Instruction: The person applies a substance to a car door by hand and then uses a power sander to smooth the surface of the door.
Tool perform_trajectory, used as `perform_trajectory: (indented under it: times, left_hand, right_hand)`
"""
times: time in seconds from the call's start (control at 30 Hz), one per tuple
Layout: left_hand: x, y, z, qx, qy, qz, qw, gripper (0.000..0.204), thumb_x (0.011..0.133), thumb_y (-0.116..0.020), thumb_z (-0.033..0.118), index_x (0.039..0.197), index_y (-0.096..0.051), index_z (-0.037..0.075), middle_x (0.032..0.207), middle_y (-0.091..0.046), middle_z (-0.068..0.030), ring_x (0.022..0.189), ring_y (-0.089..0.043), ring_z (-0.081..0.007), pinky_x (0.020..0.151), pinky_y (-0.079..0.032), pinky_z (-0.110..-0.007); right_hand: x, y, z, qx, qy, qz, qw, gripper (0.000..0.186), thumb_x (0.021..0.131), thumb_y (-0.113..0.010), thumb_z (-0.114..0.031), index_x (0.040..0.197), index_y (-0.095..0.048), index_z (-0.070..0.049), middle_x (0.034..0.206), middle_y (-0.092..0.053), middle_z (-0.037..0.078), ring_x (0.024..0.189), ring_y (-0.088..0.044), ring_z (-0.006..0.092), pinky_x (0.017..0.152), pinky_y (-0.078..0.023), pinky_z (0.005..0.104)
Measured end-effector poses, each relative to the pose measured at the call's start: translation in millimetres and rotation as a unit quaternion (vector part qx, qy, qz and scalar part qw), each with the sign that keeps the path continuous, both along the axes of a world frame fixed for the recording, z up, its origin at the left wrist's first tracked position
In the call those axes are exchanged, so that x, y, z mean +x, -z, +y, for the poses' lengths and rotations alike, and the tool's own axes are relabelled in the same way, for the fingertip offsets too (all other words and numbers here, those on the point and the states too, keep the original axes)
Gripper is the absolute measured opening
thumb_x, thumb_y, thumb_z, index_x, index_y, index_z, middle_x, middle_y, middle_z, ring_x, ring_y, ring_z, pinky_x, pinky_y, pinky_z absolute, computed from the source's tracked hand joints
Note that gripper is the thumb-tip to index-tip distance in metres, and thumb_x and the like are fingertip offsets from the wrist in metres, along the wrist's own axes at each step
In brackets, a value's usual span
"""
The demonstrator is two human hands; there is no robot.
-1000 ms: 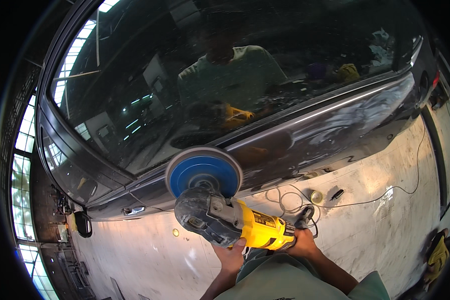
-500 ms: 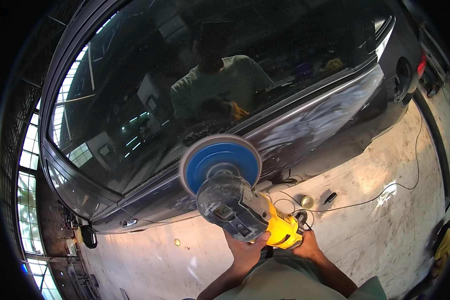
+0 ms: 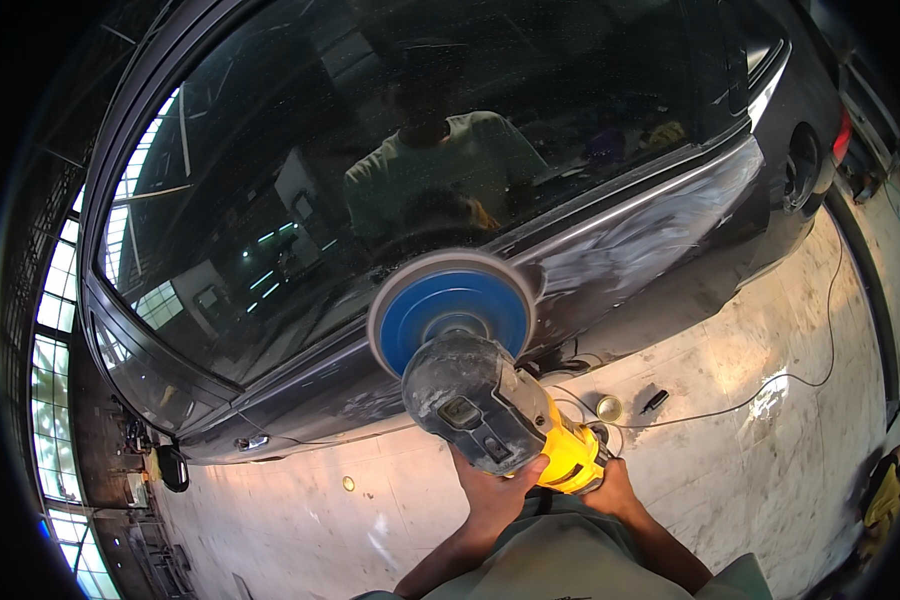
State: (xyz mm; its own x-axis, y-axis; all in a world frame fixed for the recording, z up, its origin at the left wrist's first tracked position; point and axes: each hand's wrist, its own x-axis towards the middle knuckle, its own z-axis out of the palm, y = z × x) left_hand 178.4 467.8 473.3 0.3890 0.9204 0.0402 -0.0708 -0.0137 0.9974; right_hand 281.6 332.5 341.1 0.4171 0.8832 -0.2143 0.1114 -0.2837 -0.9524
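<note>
Head view, the only one: your left hand (image 3: 495,495) is wrapped around the grey body of the polisher (image 3: 490,410), fingers curled over its underside and thumb up near the yellow section. Your right hand (image 3: 610,492) is closed on the yellow rear grip at about 4 o'clock from the machine's head. Both hands are clenched on the tool, neither spread. The polisher's long axis runs from your hands at 5 o'clock up toward 11 o'clock, ending in the blue backing disc (image 3: 452,310), whose pad sits against the dark car door (image 3: 620,250) just under the window line; whether it presses or only touches cannot be told. So the working end lies straight ahead and slightly left of your hands, and your left hand is the nearer one to the disc. Hazy pale smears show on the door panel at 2 o'clock from the disc. The window glass (image 3: 320,180) above mirrors a person and the workshop. On the pale floor (image 3: 750,440) at 3 o'clock from your hands lie a small round tin (image 3: 608,407), a dark marker-like thing (image 3: 655,401) and a thin cable (image 3: 810,370) trailing off to the right.
</note>
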Motion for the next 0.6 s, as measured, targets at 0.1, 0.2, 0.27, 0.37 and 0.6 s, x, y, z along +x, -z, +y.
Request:
perform_trajectory:
  times: [0.1, 0.2, 0.27, 0.37, 0.6]
  left_hand:
    - [-21.1, 3.2, 6.3, 0.01, 0.001, -0.009, 1.0, 0.082, 0.067, -0.079, 0.009, 0.128, -0.025, 0.0, 0.117, -0.048, -0.0131, 0.107, -0.052, -0.0197, 0.093, -0.043, -0.034]
    - [-52.1, 13.6, 6.5, -0.014, -0.024, 0.0, 1.0, 0.08, 0.067, -0.078, 0.007, 0.128, -0.026, 0.0, 0.117, -0.049, -0.0133, 0.108, -0.052, -0.0201, 0.094, -0.043, -0.034]
    - [-67.3, 10.7, 6.5, -0.049, -0.082, -0.006, 0.995, 0.081, 0.066, -0.076, 0.003, 0.129, -0.025, 0.0, 0.117, -0.049, -0.0136, 0.109, -0.051, -0.0206, 0.094, -0.042, -0.033]
    - [-99.6, 25.1, 8.7, -0.016, -0.115, 0.021, 0.993, 0.075, 0.073, -0.072, 0.019, 0.131, -0.028, 0.0, 0.122, -0.046, -0.0111, 0.113, -0.046, -0.0205, 0.097, -0.037, -0.033]
    - [-160.5, 36.9, 29.2, 0.008, -0.181, -0.034, 0.983, 0.077, 0.078, -0.069, 0.036, 0.134, -0.031, 0.001, 0.129, -0.045, -0.0107, 0.12, -0.045, -0.0232, 0.103, -0.034, -0.036]
  right_hand:
    - [-11.9, 6.0, 3.1, -0.053, -0.02, -0.013, 0.998, 0.027, 0.063, -0.071, -0.018, 0.089, -0.068, -0.008, 0.079, -0.066, 0.016, 0.079, -0.064, 0.0341, 0.07, -0.051, 0.0385]
    - [-30.1, 26.5, 2.3, -0.088, -0.041, -0.042, 0.994, 0.029, 0.062, -0.072, -0.02, 0.088, -0.068, -0.008, 0.078, -0.066, 0.016, 0.077, -0.064, 0.0344, 0.07, -0.052, 0.0387]
    - [-42.1, 27.9, 9.1, -0.061, -0.069, -0.083, 0.992, 0.032, 0.06, -0.075, -0.022, 0.088, -0.068, -0.009, 0.077, -0.066, 0.016, 0.075, -0.065, 0.0342, 0.071, -0.052, 0.0395]
    - [-53.0, 0.8, 29.1, -0.113, -0.106, -0.076, 0.985, 0.036, 0.061, -0.076, -0.028, 0.092, -0.068, -0.011, 0.081, -0.067, 0.015, 0.078, -0.065, 0.0324, 0.073, -0.052, 0.0384]
    - [-79.0, -23.9, 64.5, -0.151, -0.225, -0.153, 0.95, 0.045, 0.062, -0.068, -0.029, 0.105, -0.06, -0.019, 0.08, -0.066, 0.016, 0.075, -0.064, 0.0365, 0.071, -0.052, 0.0448]
